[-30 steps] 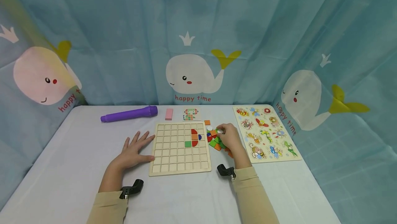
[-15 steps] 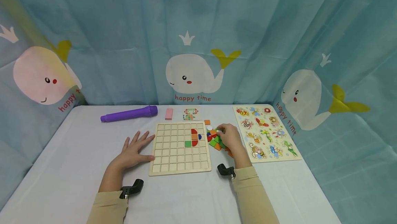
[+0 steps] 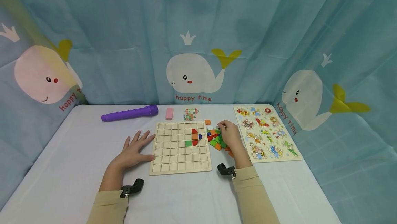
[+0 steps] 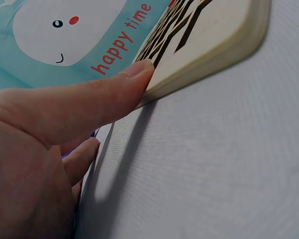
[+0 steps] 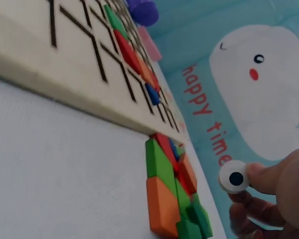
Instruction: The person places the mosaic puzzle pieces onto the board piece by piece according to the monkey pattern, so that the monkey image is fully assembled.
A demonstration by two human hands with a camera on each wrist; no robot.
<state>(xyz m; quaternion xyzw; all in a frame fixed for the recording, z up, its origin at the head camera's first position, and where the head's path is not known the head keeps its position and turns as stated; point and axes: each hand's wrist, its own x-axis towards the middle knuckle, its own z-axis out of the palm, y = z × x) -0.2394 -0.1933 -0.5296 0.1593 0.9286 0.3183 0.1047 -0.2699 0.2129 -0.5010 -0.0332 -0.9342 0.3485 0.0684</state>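
Note:
A pale wooden grid board (image 3: 170,156) lies mid-table. On it are red curved pieces (image 3: 194,143), an orange square (image 3: 194,136), a blue half-round piece (image 3: 200,136) and a green square (image 3: 188,143). My left hand (image 3: 131,152) is spread beside the board, and its thumb touches the left edge. Over the pile of coloured pieces (image 3: 214,142) to the right of the board is my right hand (image 3: 232,136). Between thumb and finger it pinches a white round eye piece (image 5: 226,175) with a black dot, seen clearly in the right wrist view.
At the back lie a purple tube (image 3: 129,113), a pink block (image 3: 169,113) and a small pattern card (image 3: 190,114). A loose orange square (image 3: 207,122) and a white disc (image 3: 210,127) sit near the board's far right corner. An insect puzzle board (image 3: 262,108) occupies the right side.
My right hand has shifted slightly away from me, lifting the white round piece off the pile; its black dot now shows. The left hand and the grid board keep their places.

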